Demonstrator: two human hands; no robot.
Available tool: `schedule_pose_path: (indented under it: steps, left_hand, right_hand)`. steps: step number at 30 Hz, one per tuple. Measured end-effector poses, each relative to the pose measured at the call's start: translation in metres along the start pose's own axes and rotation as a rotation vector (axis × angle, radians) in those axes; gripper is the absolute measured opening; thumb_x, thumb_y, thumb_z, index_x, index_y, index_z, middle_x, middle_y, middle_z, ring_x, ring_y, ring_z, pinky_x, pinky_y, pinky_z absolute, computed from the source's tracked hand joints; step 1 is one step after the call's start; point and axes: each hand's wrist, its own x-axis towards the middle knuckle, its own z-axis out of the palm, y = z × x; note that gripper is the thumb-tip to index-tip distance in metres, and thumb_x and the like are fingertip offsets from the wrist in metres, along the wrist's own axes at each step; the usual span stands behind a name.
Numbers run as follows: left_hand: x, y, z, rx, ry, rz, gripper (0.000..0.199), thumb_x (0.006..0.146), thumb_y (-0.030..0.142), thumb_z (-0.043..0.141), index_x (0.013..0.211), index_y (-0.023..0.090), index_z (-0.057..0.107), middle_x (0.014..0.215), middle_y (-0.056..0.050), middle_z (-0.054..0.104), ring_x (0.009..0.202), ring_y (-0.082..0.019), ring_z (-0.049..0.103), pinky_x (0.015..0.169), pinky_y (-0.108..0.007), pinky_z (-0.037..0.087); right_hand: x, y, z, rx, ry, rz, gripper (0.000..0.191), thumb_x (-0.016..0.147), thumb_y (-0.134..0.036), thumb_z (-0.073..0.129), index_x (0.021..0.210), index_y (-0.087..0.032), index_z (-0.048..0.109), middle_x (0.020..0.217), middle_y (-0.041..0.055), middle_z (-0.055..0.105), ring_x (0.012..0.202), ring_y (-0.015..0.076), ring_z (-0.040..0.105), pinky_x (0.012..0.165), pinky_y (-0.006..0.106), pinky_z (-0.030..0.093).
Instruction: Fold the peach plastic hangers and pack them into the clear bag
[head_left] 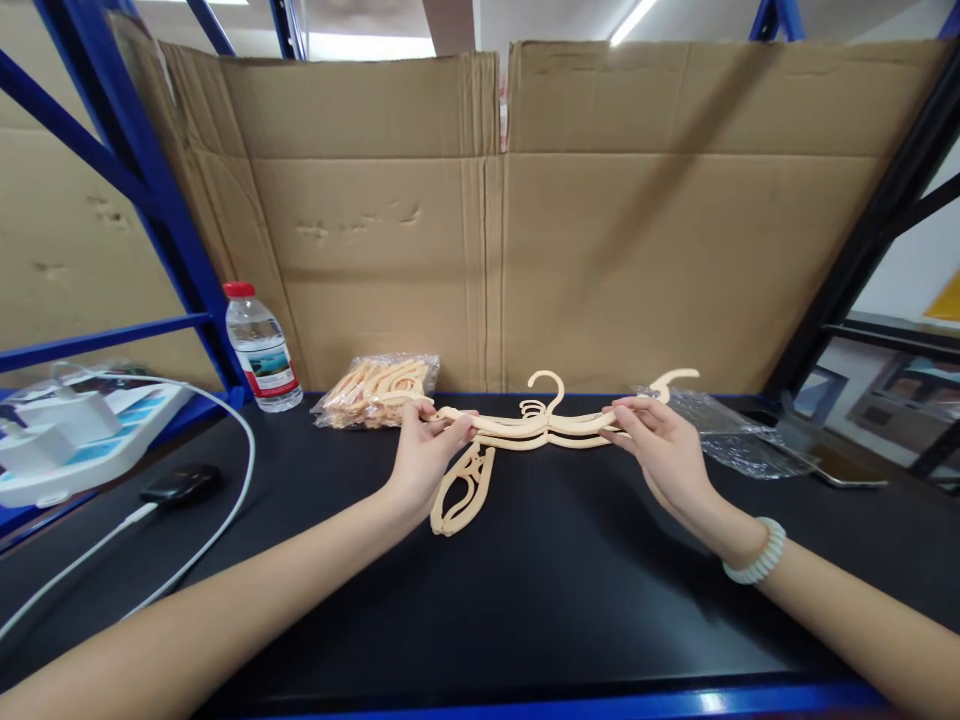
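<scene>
A cream plastic clothes hanger [514, 430] is spread out wide between my hands, its hook pointing up. My left hand [427, 445] pinches one arm of it with thumb and fingers. On the other arm, my right hand [656, 445] has its fingers closed in the same way. Just beneath and behind it show more hanger arms and small curved hooks [533, 408], partly covered. A folded hanger [463, 490] of the same colour lies on the black table by my left hand. The tip of another hanger piece [673, 378] sticks out beyond my right hand.
A clear bag of folded hangers [379, 388] sits behind my left hand. Crumpled clear plastic [739, 435] lies at the right. A water bottle [262, 350], a white power strip [90, 430], a cable and a black device [180, 484] are on the left. Cardboard [375, 230] walls the back.
</scene>
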Motion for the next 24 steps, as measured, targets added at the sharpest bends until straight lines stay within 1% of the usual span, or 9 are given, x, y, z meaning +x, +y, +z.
schedule_pose_path:
  steps: [3, 7, 10, 13, 15, 18, 20, 22, 24]
  left_hand:
    - [-0.006, -0.003, 0.004, -0.045, -0.019, -0.011, 0.053, 0.067, 0.017, 0.077, 0.083, 0.025, 0.027, 0.077, 0.0, 0.075, 0.081, -0.012, 0.072, 0.084, -0.03, 0.052]
    - [-0.013, -0.001, 0.007, -0.056, -0.018, 0.031, 0.053, 0.069, 0.017, 0.077, 0.082, 0.024, 0.026, 0.082, -0.002, 0.076, 0.082, -0.012, 0.071, 0.084, -0.028, 0.052]
    - [-0.017, 0.003, 0.01, -0.036, -0.006, 0.092, 0.052, 0.071, 0.016, 0.077, 0.082, 0.024, 0.027, 0.085, -0.003, 0.076, 0.085, -0.013, 0.071, 0.083, -0.029, 0.052]
    - [-0.018, 0.005, 0.01, -0.027, -0.004, 0.131, 0.052, 0.072, 0.016, 0.077, 0.082, 0.024, 0.027, 0.085, -0.003, 0.076, 0.086, -0.014, 0.072, 0.082, -0.029, 0.053]
    - [-0.018, 0.005, 0.01, -0.023, -0.008, 0.136, 0.052, 0.071, 0.016, 0.078, 0.082, 0.025, 0.027, 0.084, -0.002, 0.075, 0.087, -0.014, 0.071, 0.081, -0.029, 0.053]
    - [-0.017, 0.004, 0.009, -0.007, -0.013, 0.127, 0.053, 0.071, 0.017, 0.078, 0.082, 0.025, 0.027, 0.082, -0.001, 0.075, 0.085, -0.015, 0.071, 0.079, -0.028, 0.053]
    - [-0.017, 0.003, 0.009, -0.002, -0.012, 0.128, 0.053, 0.07, 0.017, 0.078, 0.082, 0.025, 0.027, 0.083, -0.001, 0.074, 0.085, -0.015, 0.071, 0.08, -0.029, 0.053]
    - [-0.016, 0.004, 0.009, -0.006, -0.001, 0.136, 0.052, 0.07, 0.017, 0.077, 0.083, 0.025, 0.027, 0.084, -0.001, 0.074, 0.086, -0.016, 0.071, 0.082, -0.032, 0.053]
    - [-0.015, 0.005, 0.009, -0.007, 0.027, 0.144, 0.051, 0.069, 0.015, 0.077, 0.085, 0.025, 0.029, 0.087, -0.001, 0.073, 0.084, -0.016, 0.071, 0.082, -0.033, 0.054]
  right_hand:
    - [-0.001, 0.001, 0.001, 0.099, 0.087, -0.03, 0.034, 0.066, -0.039, 0.082, 0.08, -0.021, 0.056, 0.078, -0.0003, 0.068, 0.079, 0.0166, 0.067, 0.076, 0.033, 0.057]
    - [-0.001, -0.003, 0.004, 0.183, 0.158, -0.086, 0.049, 0.062, -0.034, 0.085, 0.085, -0.026, 0.042, 0.08, -0.0014, 0.071, 0.076, 0.0166, 0.069, 0.066, 0.028, 0.053]
    - [-0.002, -0.011, 0.005, 0.217, 0.157, -0.064, 0.05, 0.064, -0.031, 0.085, 0.086, -0.025, 0.041, 0.088, 0.0025, 0.074, 0.074, 0.0153, 0.068, 0.059, 0.023, 0.047]
    - [-0.002, -0.016, 0.006, 0.241, 0.168, -0.022, 0.051, 0.062, -0.028, 0.086, 0.087, -0.025, 0.041, 0.094, 0.0054, 0.074, 0.074, 0.0154, 0.067, 0.056, 0.022, 0.044]
    - [-0.001, -0.014, 0.005, 0.238, 0.183, 0.004, 0.054, 0.06, -0.027, 0.087, 0.095, -0.025, 0.045, 0.097, 0.0063, 0.074, 0.071, 0.0144, 0.065, 0.056, 0.023, 0.045]
    - [-0.001, -0.01, 0.003, 0.208, 0.169, 0.029, 0.068, 0.061, -0.027, 0.086, 0.117, -0.028, 0.047, 0.097, 0.0045, 0.072, 0.069, 0.0138, 0.062, 0.058, 0.027, 0.047]
    - [-0.001, -0.007, 0.003, 0.177, 0.151, 0.029, 0.064, 0.064, -0.029, 0.084, 0.119, -0.027, 0.052, 0.091, 0.0026, 0.07, 0.071, 0.0144, 0.061, 0.06, 0.028, 0.048]
    - [-0.002, -0.006, 0.004, 0.155, 0.144, 0.026, 0.051, 0.064, -0.03, 0.083, 0.109, -0.024, 0.059, 0.085, 0.0014, 0.067, 0.074, 0.0148, 0.061, 0.061, 0.028, 0.049]
    - [-0.004, -0.006, 0.006, 0.148, 0.134, 0.033, 0.042, 0.064, -0.031, 0.083, 0.099, -0.023, 0.061, 0.083, 0.001, 0.066, 0.075, 0.015, 0.061, 0.062, 0.028, 0.05]
